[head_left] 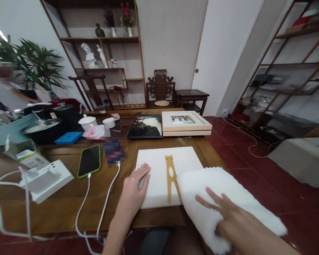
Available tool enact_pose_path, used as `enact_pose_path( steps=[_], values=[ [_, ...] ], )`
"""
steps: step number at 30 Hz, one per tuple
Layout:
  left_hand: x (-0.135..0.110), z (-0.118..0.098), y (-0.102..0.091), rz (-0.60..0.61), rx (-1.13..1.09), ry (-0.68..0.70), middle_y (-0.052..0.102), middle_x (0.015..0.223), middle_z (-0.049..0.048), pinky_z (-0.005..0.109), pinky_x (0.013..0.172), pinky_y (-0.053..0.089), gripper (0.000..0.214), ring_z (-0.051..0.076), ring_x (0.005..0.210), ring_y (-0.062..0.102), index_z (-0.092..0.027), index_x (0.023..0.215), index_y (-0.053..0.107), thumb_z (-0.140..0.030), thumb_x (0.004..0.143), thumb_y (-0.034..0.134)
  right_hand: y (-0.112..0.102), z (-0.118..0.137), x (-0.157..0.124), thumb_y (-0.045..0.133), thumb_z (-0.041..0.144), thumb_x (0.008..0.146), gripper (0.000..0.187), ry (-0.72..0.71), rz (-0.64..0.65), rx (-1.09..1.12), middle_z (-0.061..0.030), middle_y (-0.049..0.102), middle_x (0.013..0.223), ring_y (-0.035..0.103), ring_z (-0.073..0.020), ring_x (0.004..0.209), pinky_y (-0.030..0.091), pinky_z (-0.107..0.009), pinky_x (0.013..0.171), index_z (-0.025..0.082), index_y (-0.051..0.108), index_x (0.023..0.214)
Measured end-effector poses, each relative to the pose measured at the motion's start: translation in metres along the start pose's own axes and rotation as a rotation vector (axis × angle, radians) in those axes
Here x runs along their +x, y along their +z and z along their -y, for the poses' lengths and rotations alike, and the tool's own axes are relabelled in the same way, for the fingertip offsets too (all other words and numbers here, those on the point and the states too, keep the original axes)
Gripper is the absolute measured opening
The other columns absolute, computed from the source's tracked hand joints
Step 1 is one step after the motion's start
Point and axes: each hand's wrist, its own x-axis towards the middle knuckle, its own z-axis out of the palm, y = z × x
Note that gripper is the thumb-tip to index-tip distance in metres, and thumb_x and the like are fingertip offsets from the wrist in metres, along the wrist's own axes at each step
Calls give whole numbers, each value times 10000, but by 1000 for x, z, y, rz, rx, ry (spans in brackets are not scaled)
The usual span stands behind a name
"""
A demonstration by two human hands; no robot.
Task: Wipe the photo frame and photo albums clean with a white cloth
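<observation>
White cloth [201,182], white panel [154,189], mustard-yellow stand [169,182], brown table [61,212].

Open tabletop [148,143] runs between the white panel [156,179] and framed picture [186,124]; cloth [215,179] blocks the panel's near right corner.

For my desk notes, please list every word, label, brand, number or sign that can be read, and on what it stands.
No text can be read.
White board: marks by the left hand, too small.
Box: label, too blurred.
Small shelf item: coloured patches, too blurred to tell.
</observation>
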Motion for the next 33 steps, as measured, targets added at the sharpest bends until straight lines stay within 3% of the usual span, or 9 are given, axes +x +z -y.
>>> enact_pose_path(
  steps=[6,10,14,17,21,24,27,30,33],
  values=[
    [0,0,0,6,8,-5,674,1101,110,475,966,454,270,258,1087,599,-159,1010,684,-217,836,486,-35,-4,38,397,-37,584,510,53,-129,-56,-59,335,1447,189,-300,1355,262,-500,1061,169,674,959],
    [0,1,0,11,13,-3,670,1108,108,471,968,454,275,260,1092,595,-155,1018,682,-231,840,486,-69,-16,95,355,-88,616,512,45,-160,-140,-153,552,1267,348,-324,1287,358,-460,976,114,658,976],
    [0,1,-1,10,11,3,668,1108,115,468,966,456,282,262,1091,595,-143,1016,683,-237,842,482,-78,-25,122,348,-95,642,495,53,-187,-171,-163,636,1112,379,-310,1268,378,-429,943,104,651,980],
    [0,1,-1,9,7,5,668,1105,126,473,959,459,291,267,1085,599,-130,1013,684,-241,844,476,-69,-19,108,357,-100,622,520,60,-188,-179,-153,523,1298,331,-330,1293,348,-475,977,100,648,1005],
    [0,1,0,1,7,12,666,1109,124,478,954,460,289,268,1081,602,-140,1014,686,-236,841,474,-40,1,55,423,-53,610,450,24,-111,-164,-112,331,1446,199,-373,1337,267,-560,1034,117,680,938],
    [0,2,1,3,8,8,668,1106,118,478,948,466,284,267,1079,603,-151,1008,688,-233,839,475,-18,11,11,486,15,604,306,-25,-13,-134,-61,293,1458,188,-414,1325,265,-611,1022,166,702,758],
    [-1,3,1,4,8,8,670,1103,120,474,956,459,286,266,1083,600,-145,1011,687,-236,838,479,-10,15,-16,460,14,606,313,-92,-19,-100,14,314,1448,247,-365,1322,322,-538,1028,221,686,665],
    [-1,3,0,4,4,13,670,1101,124,477,962,454,291,268,1086,597,-135,1014,686,-240,840,478,-20,15,-11,407,-25,601,423,-18,-113,-79,-8,361,1434,277,-305,1325,339,-469,1033,217,691,800],
    [0,2,0,5,1,12,671,1098,122,479,959,456,289,267,1087,597,-137,1008,688,-244,843,476,-42,13,26,370,-62,607,512,63,-153,-61,-91,408,1409,301,-313,1314,356,-481,998,164,660,962]
  ],
)
